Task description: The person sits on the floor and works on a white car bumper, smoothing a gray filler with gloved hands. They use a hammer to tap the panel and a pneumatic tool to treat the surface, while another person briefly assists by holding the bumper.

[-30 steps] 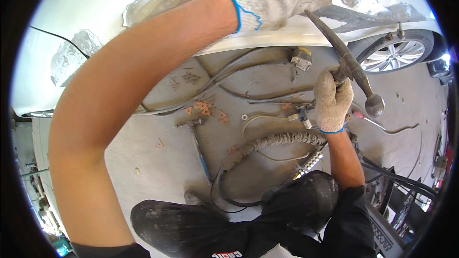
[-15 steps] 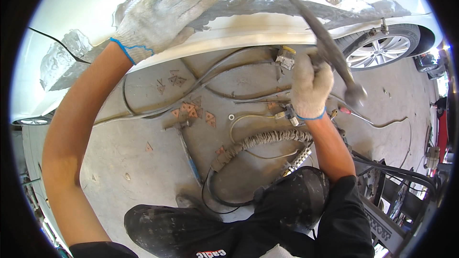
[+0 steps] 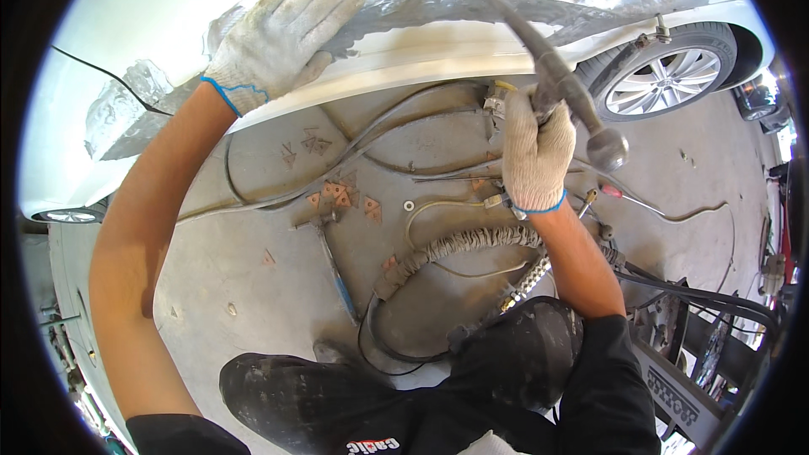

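My left hand (image 3: 282,38), in a pale knitted glove with a blue cuff edge, lies flat on the white car body panel (image 3: 168,0), fingers stretched out. Beside it runs a long patch of bare, sanded grey metal (image 3: 421,13) with shiny and brownish spots. My right hand (image 3: 539,147), gloved alike, is closed around a body hammer (image 3: 573,94). The hammer has a long pointed end toward the panel and a round face toward the lower right. It is held up in front of the panel, and its handle is mostly hidden by my fist.
A car wheel (image 3: 670,84) stands at the right, with a clamp (image 3: 661,31) on the sill edge near it. On the floor lie another hammer (image 3: 337,274), several triangular copper-coloured plates (image 3: 337,194), a sleeved cable (image 3: 455,248) and a red-handled screwdriver (image 3: 615,192). A metal frame (image 3: 674,379) is at lower right.
The hammer in my right hand has shifted slightly left. My left hand stays flat on the panel, and the whole view has shifted a little.
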The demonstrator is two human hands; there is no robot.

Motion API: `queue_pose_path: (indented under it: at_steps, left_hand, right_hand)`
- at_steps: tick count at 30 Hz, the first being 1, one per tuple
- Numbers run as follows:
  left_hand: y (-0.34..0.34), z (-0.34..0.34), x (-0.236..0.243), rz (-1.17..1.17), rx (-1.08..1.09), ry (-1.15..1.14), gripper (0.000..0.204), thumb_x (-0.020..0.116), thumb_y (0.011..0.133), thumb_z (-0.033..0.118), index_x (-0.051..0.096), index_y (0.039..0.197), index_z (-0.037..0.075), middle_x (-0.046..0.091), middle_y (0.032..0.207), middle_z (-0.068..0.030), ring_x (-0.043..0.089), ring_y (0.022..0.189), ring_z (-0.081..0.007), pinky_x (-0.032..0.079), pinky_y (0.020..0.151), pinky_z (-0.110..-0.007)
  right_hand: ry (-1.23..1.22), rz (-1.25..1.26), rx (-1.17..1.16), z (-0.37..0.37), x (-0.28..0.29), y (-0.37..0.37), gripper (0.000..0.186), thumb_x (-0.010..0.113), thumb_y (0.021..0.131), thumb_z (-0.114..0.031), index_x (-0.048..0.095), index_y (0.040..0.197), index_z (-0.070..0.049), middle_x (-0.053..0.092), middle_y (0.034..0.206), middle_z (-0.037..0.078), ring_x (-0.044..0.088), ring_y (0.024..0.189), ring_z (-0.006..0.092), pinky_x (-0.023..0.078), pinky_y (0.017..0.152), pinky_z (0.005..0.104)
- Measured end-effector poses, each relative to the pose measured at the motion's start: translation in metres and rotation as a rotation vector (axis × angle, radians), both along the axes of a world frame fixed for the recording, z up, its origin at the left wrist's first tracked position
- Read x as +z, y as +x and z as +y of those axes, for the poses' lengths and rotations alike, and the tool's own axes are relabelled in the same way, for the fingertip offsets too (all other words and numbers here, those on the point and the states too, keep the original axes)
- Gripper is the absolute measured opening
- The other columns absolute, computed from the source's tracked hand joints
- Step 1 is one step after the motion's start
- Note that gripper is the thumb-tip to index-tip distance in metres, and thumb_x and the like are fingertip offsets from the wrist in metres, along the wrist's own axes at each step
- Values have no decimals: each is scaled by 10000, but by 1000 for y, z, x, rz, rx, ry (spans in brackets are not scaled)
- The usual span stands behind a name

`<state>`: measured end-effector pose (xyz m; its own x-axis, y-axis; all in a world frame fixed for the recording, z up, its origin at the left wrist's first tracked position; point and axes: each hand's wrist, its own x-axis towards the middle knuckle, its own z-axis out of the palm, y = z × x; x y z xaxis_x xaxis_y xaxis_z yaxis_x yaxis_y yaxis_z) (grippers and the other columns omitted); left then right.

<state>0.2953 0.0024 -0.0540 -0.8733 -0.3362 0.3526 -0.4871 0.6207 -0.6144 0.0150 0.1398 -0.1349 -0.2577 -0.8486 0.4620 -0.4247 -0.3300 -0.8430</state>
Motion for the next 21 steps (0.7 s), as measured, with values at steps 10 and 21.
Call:
queue_pose_path:
  at_steps: [10,21]
  left_hand:
    - [-80,-6,29,-61,-82,82,666,620,878,186,401,1471,-25,430,1506,-212,377,1431,-314,283,1211,-403]
    - [26,13,30,-48,27,181,695,658,863,311,448,1438,-17,404,1542,-189,366,1446,-302,288,1209,-412]
  right_hand:
    - [90,-54,-17,21,-8,-2,242,612,998,-243,581,1008,-3,512,790,-12,439,730,77,412,643,263]
    - [41,6,37,2,-7,1,227,608,1011,-256,571,968,-36,494,770,-42,418,701,46,382,613,233]
